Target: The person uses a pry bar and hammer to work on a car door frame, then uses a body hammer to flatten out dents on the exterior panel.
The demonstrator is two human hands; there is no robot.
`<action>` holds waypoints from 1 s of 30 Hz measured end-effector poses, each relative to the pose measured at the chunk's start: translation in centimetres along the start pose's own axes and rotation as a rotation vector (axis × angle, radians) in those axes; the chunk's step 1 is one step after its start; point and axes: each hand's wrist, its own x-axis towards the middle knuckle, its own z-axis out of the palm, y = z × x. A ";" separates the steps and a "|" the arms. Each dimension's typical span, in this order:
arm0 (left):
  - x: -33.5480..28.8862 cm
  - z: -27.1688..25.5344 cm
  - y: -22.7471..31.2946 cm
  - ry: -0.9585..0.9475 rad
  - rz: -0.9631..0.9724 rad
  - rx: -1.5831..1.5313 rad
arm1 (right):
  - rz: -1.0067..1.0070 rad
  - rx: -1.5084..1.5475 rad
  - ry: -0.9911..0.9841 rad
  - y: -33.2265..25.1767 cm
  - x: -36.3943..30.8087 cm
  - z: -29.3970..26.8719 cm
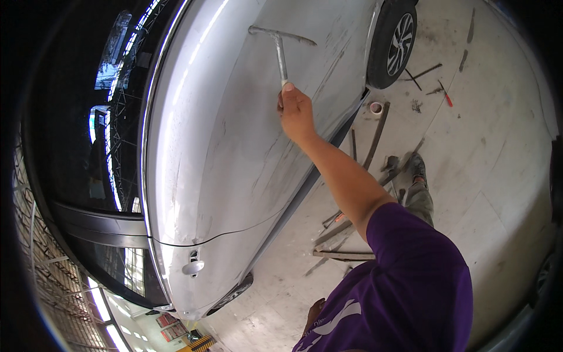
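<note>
My right hand (295,108) is closed around the lower end of a T-shaped hammer (280,57), its thumb lying along the grip. The hammer has a silver metal shaft and a long thin head, blunt at the left end and tapering at the right. It is over the side of a silver-grey car (252,117); whether the head touches the panel I cannot tell. Dark scratches and dull grey patches mark the panel around it. My left hand (314,312) shows only in part beside my purple shirt at the lower edge, its fingers unclear.
A car wheel (399,44) is at the upper right, and a door handle (193,267) at the lower left. Long metal bars (378,135) lie on the floor by my shoe (417,165). Nearby are a tape roll (376,108) and a red-handled tool (448,98).
</note>
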 end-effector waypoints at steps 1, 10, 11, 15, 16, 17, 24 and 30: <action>0.1 -0.1 0.1 0.002 0.004 0.004 | 0.030 0.025 0.005 -0.8 -0.4 0.0; 0.8 0.0 -0.1 -0.020 0.014 0.056 | -0.129 -0.075 0.032 3.2 -2.0 0.2; 0.9 0.0 -0.1 -0.022 0.017 0.062 | -0.145 -0.077 0.026 3.6 -1.9 0.2; 1.2 -0.4 -0.2 -0.021 0.028 0.088 | -0.006 0.064 -0.025 2.9 -2.2 0.7; 1.1 -0.3 -0.2 -0.027 0.026 0.092 | -0.024 0.121 -0.007 2.5 -2.9 0.7; 1.4 0.0 0.0 -0.030 0.026 0.093 | -0.043 0.178 0.011 2.2 -3.3 0.6; 2.1 -0.5 0.3 -0.034 0.031 0.124 | -0.031 0.050 -0.109 3.1 -3.2 0.5; 2.6 -0.8 0.8 -0.040 0.036 0.148 | -0.031 0.060 -0.068 3.7 -2.4 0.0</action>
